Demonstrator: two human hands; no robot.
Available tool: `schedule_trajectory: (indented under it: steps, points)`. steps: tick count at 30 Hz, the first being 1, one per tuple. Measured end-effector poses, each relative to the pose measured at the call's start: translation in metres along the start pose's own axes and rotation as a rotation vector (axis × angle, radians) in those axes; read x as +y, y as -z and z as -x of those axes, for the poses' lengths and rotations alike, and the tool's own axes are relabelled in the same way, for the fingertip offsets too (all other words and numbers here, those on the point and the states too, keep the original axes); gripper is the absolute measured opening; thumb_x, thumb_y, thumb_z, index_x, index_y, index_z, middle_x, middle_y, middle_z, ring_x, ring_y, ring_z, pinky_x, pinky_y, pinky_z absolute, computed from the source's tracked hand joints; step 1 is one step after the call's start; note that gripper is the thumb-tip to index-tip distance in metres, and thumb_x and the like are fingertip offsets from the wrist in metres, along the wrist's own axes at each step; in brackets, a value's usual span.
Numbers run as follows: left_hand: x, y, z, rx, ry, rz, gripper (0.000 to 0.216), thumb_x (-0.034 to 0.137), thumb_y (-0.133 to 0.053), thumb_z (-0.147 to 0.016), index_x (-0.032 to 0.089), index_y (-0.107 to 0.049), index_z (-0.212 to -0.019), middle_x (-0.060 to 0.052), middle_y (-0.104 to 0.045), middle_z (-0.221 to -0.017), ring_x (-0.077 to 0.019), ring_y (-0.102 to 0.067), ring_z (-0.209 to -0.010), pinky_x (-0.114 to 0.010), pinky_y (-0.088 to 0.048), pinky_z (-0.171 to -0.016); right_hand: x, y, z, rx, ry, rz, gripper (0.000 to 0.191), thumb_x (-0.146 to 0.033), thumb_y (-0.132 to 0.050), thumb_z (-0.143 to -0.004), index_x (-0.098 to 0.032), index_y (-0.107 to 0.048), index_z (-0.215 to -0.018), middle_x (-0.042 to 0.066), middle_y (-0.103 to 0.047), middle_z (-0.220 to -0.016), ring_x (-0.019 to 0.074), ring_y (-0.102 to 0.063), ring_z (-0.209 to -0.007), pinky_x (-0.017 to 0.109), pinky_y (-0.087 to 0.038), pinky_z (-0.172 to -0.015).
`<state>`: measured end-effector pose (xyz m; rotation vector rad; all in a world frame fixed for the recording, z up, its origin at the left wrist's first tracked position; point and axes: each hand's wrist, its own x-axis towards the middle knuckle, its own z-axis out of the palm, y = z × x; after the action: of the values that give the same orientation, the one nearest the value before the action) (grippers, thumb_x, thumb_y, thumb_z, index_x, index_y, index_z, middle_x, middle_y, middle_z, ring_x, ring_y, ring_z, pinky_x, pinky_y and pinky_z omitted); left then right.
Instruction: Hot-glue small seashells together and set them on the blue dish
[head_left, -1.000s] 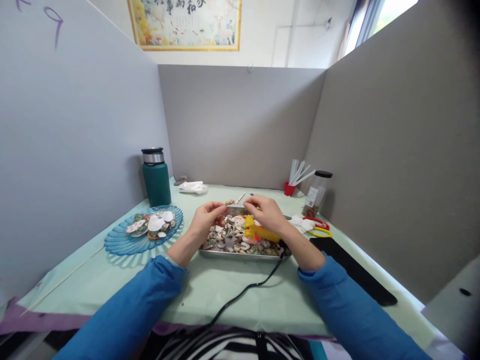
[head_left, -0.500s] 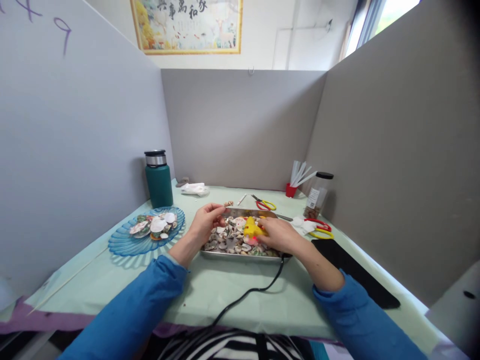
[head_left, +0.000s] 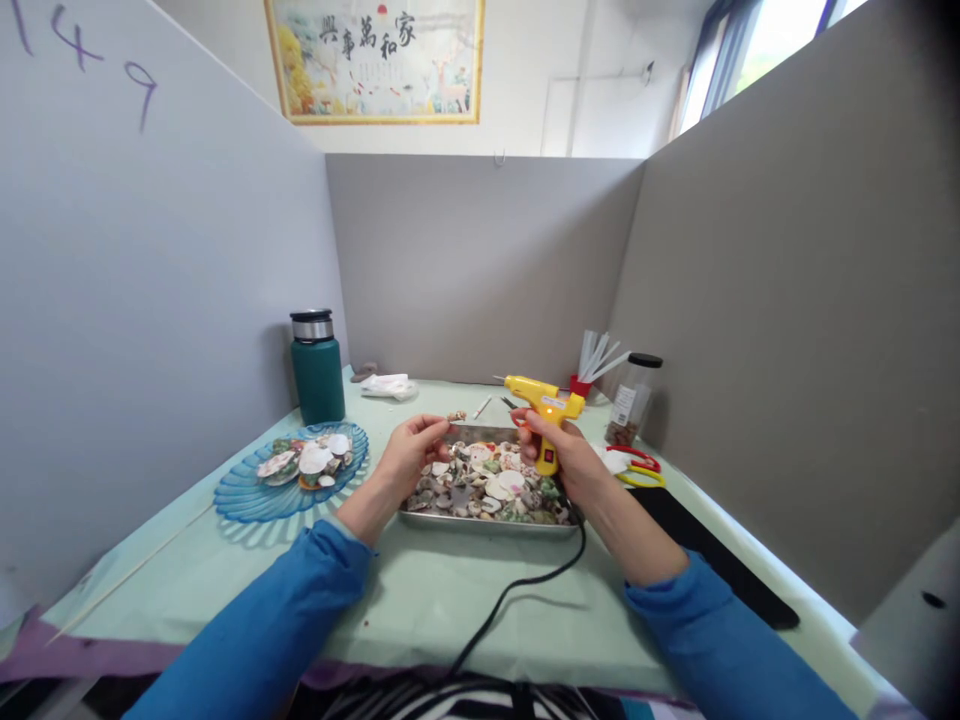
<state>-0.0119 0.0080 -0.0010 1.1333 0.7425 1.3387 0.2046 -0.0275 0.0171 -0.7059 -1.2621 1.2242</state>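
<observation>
The right hand point(head_left: 574, 455) is closed around the grip of one yellow glue gun point(head_left: 551, 405), raised above the right part of the tray; its nozzle points to the left. The left hand point(head_left: 412, 455) has thumb and finger near one small brownish piece point(head_left: 457, 416) by the tray's far edge; I cannot tell whether the fingertips clamp it or it lies behind them. The nozzle is apart from this piece, so no glue seems to go on it at this moment.

Below the hands is one metal tray point(head_left: 487, 524), full of loose shells point(head_left: 480, 490), too many for counting. On one blue plate point(head_left: 240, 505), at the left, one small group of shells point(head_left: 314, 458) sits; whether they are joined, I cannot tell. I judge the work is part done: a little is gathered on the plate, and much lies unused in the tray.

Farther out, I count one green bottle point(head_left: 318, 375), one jar point(head_left: 631, 400), one red cup point(head_left: 577, 385) with several white sticks point(head_left: 592, 355), and one black pad point(head_left: 720, 560).
</observation>
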Motion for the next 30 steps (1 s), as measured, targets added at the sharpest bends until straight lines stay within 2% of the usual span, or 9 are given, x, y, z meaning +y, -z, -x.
schedule_trajectory:
  steps: [5, 11, 13, 18, 30]
  points:
    - [0.000, 0.000, -0.001, 0.008, -0.028, -0.002, 0.029, 0.030, -0.074, -0.062, 0.013, -0.060, -0.080, -0.004, -0.068, -0.083, -0.0049, -0.053, -0.044, -0.021, -0.045, -0.049, 0.001, -0.008, 0.008, -0.127, 0.072, 0.282, 0.031, -0.042, -0.063, -0.075, -0.018, -0.061, -0.096, -0.004, -0.049, -0.057, 0.0082, -0.044, -0.047, 0.021, -0.038, -0.045]
    - [0.000, 0.000, 0.000, -0.005, -0.023, 0.016, 0.026, 0.030, -0.073, -0.064, 0.013, -0.060, -0.079, -0.005, -0.069, -0.084, -0.0051, -0.053, -0.045, -0.022, -0.046, -0.050, 0.015, -0.008, 0.005, -0.087, 0.081, 0.597, 0.028, -0.042, -0.064, -0.073, -0.017, -0.066, -0.086, -0.004, -0.051, -0.053, 0.0086, -0.044, -0.044, 0.021, -0.037, -0.041]
    - [0.000, 0.000, 0.000, -0.004, -0.022, 0.027, 0.026, 0.029, -0.073, -0.063, 0.013, -0.060, -0.079, -0.005, -0.069, -0.083, -0.0051, -0.053, -0.044, -0.022, -0.046, -0.049, 0.020, -0.007, 0.004, -0.077, 0.072, 0.632, 0.030, -0.042, -0.065, -0.072, -0.016, -0.067, -0.087, -0.002, -0.055, -0.056, 0.0092, -0.046, -0.045, 0.021, -0.039, -0.042]
    - [-0.001, 0.002, -0.002, 0.005, -0.018, 0.042, 0.027, 0.028, -0.074, -0.063, 0.013, -0.061, -0.080, -0.005, -0.069, -0.082, -0.0055, -0.054, -0.044, -0.022, -0.046, -0.049, 0.027, -0.006, 0.003, -0.085, 0.123, 0.662, 0.031, -0.041, -0.065, -0.072, -0.016, -0.068, -0.089, 0.004, -0.066, -0.078, 0.0133, -0.056, -0.059, 0.022, -0.044, -0.049]
    - [-0.002, 0.003, -0.003, 0.016, -0.006, 0.066, 0.027, 0.026, -0.075, -0.062, 0.012, -0.061, -0.080, -0.006, -0.070, -0.081, -0.0051, -0.053, -0.044, -0.021, -0.046, -0.048, 0.030, -0.002, 0.000, -0.071, 0.155, 0.756, 0.029, -0.040, -0.062, -0.074, -0.015, -0.067, -0.087, 0.003, -0.065, -0.073, 0.0137, -0.057, -0.060, 0.022, -0.044, -0.052]
